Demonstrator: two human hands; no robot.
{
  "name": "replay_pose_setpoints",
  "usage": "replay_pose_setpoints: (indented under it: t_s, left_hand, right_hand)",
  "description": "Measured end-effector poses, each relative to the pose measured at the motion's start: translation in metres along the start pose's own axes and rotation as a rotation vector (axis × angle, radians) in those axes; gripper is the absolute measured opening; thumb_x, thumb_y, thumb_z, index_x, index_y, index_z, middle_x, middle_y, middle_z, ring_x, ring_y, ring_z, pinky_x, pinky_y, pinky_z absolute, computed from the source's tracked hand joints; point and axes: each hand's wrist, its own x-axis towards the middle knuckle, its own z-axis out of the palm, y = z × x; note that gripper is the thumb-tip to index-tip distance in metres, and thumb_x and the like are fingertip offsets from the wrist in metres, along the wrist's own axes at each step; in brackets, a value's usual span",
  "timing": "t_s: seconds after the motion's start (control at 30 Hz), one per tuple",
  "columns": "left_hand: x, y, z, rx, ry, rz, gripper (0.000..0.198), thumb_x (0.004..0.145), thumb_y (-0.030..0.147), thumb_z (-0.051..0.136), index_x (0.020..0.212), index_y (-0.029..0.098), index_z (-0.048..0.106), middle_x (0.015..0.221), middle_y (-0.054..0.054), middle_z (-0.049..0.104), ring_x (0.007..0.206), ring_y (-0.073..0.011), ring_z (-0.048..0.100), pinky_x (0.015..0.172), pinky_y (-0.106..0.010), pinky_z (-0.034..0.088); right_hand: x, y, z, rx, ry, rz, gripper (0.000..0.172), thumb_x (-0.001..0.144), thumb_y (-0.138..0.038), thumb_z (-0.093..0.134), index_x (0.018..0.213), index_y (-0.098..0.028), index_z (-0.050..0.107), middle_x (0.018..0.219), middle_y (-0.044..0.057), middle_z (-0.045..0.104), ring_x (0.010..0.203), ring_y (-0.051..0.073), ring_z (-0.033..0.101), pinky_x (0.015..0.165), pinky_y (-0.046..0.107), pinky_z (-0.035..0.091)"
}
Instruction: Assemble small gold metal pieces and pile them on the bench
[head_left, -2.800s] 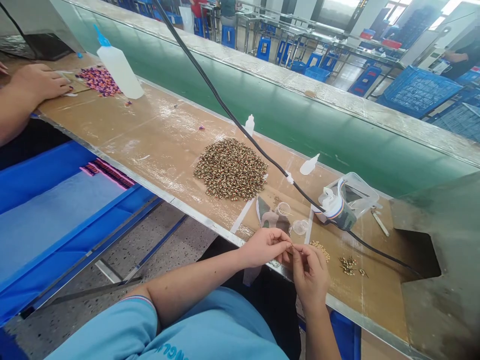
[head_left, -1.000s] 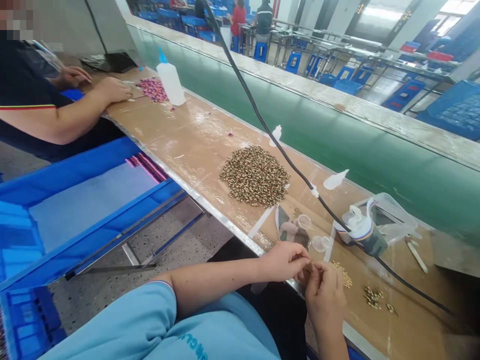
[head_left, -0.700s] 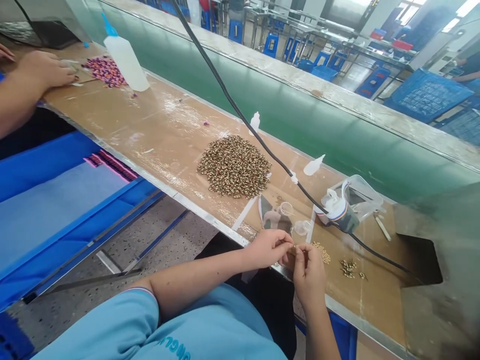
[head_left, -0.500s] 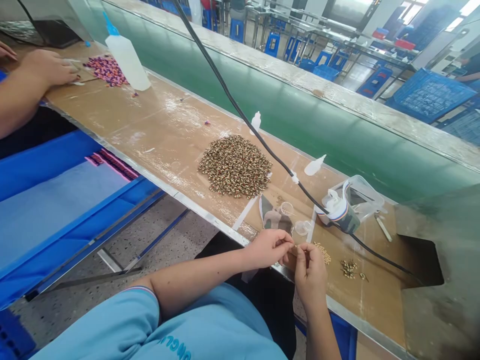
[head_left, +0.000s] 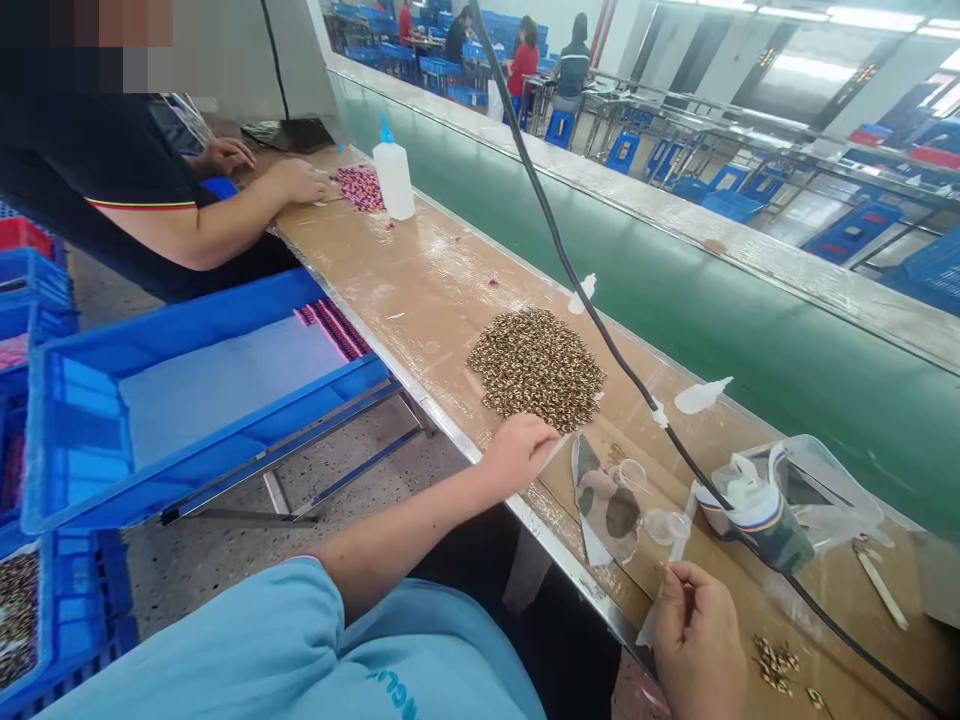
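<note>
My left hand [head_left: 520, 450] lies at the bench's near edge with its fingers curled, fingertips just short of the big heap of small gold-brown pieces [head_left: 537, 368]. Whether anything sits in those fingers is hidden. My right hand [head_left: 699, 632] is low at the right, thumb and forefinger pinched together; whatever they hold is too small to make out. A few loose gold pieces [head_left: 776, 662] lie just right of that hand. Between the hands are a camouflage-patterned sheet [head_left: 604, 502] and two small clear cups [head_left: 631, 473] [head_left: 661, 525].
A black cable [head_left: 600, 330] crosses the brown bench [head_left: 420, 280]. A clear box with a striped roll [head_left: 759, 510] and small white dropper bottles [head_left: 702, 396] stand by the green belt [head_left: 675, 290]. A blue crate [head_left: 195, 390] is at left. A co-worker's hand [head_left: 300, 182] is near a pink heap [head_left: 360, 186] and a glue bottle [head_left: 394, 178].
My hands were together, pinching a small piece. They have parted: the left hand has moved up-left to the big heap. The view has swung left.
</note>
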Motion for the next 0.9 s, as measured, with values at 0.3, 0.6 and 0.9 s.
replay_pose_setpoints:
  t_s: [0.3, 0.6, 0.9]
  left_hand:
    - [0.02, -0.006, 0.002, 0.29, -0.041, 0.036, 0.012, 0.083, 0.017, 0.052, 0.08, 0.016, 0.064, 0.085, -0.007, 0.062, 0.086, -0.0201, 0.053, 0.08, -0.034, 0.042]
    - [0.026, 0.001, 0.004, 0.441, -0.053, 0.039, 0.014, 0.083, 0.023, 0.053, 0.074, 0.016, 0.062, 0.08, -0.008, 0.062, 0.08, -0.0224, 0.052, 0.075, -0.036, 0.039]
    - [0.011, -0.007, 0.016, 0.397, 0.015, 0.134, 0.017, 0.088, 0.016, 0.042, 0.074, 0.017, 0.052, 0.077, -0.006, 0.058, 0.077, -0.021, 0.048, 0.072, -0.033, 0.039]
  right_hand:
    - [0.015, -0.001, -0.014, -0.058, -0.004, 0.004, 0.048, 0.088, -0.06, 0.024, 0.078, -0.022, 0.051, 0.073, 0.006, 0.054, 0.064, 0.019, 0.052, 0.052, 0.03, 0.034]
    - [0.035, 0.003, -0.029, -0.202, -0.08, -0.099, 0.04, 0.093, -0.046, 0.024, 0.08, -0.021, 0.051, 0.075, 0.005, 0.057, 0.062, 0.016, 0.052, 0.052, 0.027, 0.032]
    - [0.065, 0.004, -0.035, -0.386, -0.134, -0.445, 0.033, 0.095, -0.028, 0.027, 0.077, -0.019, 0.052, 0.074, 0.005, 0.057, 0.067, 0.016, 0.051, 0.064, 0.027, 0.032]
